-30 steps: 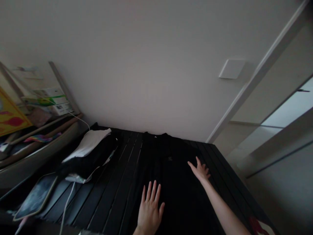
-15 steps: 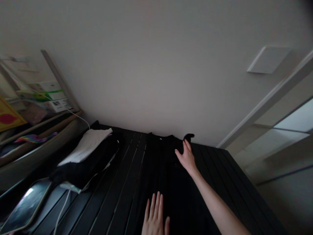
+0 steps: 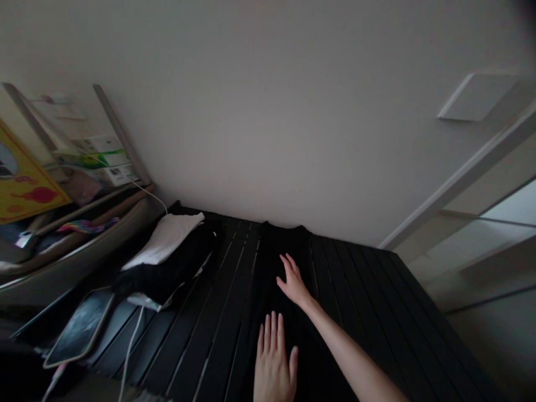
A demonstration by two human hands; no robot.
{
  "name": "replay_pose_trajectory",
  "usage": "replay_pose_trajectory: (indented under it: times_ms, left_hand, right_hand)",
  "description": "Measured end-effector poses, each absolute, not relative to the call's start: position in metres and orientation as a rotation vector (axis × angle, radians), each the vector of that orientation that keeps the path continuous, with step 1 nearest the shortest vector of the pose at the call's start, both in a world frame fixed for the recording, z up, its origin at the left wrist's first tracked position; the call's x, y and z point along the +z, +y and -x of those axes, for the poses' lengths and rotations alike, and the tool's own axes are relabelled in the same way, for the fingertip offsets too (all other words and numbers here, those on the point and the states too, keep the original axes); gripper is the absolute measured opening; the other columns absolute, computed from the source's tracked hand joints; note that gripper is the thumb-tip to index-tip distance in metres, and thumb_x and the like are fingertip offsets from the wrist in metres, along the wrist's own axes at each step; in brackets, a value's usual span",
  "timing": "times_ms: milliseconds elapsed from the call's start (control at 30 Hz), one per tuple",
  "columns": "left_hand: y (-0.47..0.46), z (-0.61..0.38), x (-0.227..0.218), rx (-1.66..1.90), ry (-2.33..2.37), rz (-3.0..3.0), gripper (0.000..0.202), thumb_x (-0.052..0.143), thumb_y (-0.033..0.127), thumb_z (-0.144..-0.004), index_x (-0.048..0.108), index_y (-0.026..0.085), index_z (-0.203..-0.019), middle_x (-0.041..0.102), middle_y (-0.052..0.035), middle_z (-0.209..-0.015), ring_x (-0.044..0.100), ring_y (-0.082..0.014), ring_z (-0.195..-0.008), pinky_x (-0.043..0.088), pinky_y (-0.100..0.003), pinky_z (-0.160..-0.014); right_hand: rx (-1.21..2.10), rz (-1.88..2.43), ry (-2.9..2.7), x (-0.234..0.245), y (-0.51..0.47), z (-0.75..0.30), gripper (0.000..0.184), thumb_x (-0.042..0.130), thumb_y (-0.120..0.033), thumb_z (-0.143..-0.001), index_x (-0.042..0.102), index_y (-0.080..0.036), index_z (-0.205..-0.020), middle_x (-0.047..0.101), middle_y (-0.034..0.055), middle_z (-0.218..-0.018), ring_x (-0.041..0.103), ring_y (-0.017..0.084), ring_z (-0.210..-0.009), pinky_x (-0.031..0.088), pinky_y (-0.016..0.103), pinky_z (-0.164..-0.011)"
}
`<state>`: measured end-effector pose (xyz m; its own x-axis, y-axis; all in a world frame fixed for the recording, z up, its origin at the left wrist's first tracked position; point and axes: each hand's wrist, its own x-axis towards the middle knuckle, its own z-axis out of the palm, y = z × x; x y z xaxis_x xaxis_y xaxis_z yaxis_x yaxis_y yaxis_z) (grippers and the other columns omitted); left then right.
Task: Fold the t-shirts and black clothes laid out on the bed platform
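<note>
A black shirt lies in a long narrow shape on the dark slatted table, its top end close to the wall. My left hand rests flat on its lower part, palm down and fingers stretched out. Farther up the cloth, my right hand is over the middle of the shirt with fingers spread, and nothing is gripped in it. Black cloth against the dark table makes the lower edges hard to make out.
Left on the table is a stack of folded clothes, a white piece above black ones. A phone with a cable lies nearer. Another white cable runs beside it. Shelves with boxes stand far left; the wall borders the back.
My right hand has moved left and nearer, from the shirt's right upper edge to its middle. The black part sticking out at right now lies folded in. The view has shifted slightly.
</note>
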<state>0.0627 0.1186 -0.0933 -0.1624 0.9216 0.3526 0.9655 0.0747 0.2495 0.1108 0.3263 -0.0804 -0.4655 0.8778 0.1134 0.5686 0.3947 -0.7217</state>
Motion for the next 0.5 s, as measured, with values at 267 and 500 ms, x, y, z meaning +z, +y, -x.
replay_pose_trajectory:
  times_ms: [267, 500]
  left_hand:
    - [0.114, -0.065, -0.090, -0.613, -2.174, 1.969, 0.056, 0.041, 0.037, -0.095, 0.033, 0.014, -0.145, 0.033, -0.0113, -0.152, 0.030, -0.0279, -0.139, 0.040, -0.047, -0.108]
    - [0.103, -0.064, -0.083, -0.799, -2.123, 2.078, 0.051, 0.033, 0.026, -0.098, 0.028, 0.013, -0.146, 0.046, -0.0124, -0.144, 0.040, -0.0230, -0.134, 0.039, -0.046, -0.108]
  right_hand:
    - [0.862, 1.651, -2.316, -0.079, 0.220, -0.239, 0.050, 0.051, -0.032, -0.082, 0.052, -0.012, -0.128, 0.062, 0.0165, -0.122, 0.057, 0.027, -0.118, 0.046, 0.039, -0.098]
    - [0.715, 1.681, -2.583, 0.002, 0.145, -0.245, 0.045, 0.048, -0.025, -0.083, 0.057, -0.017, -0.126, 0.069, 0.0143, -0.110, 0.064, 0.026, -0.105, 0.049, 0.035, -0.088]
